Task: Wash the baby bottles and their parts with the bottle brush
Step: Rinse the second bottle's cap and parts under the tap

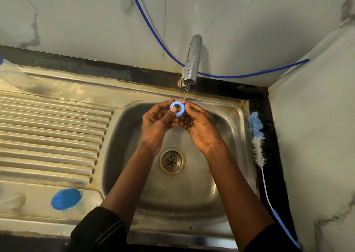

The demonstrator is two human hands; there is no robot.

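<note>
Your left hand (155,123) and right hand (199,128) are pinching the blue screw ring (177,108) under the tap's (191,63) stream, over the sink (221,174). Likely rinsing. The bottle brush (256,136) is lying on the right worktop (276,155); fetching it needs a freed hand.

The scene is viewed through one wide-angle head-worn camera, set close above the front edge of the stainless-steel sink (221,174) and aimed steeply down and forward, towards the grey marbled back wall (96,21).
</note>
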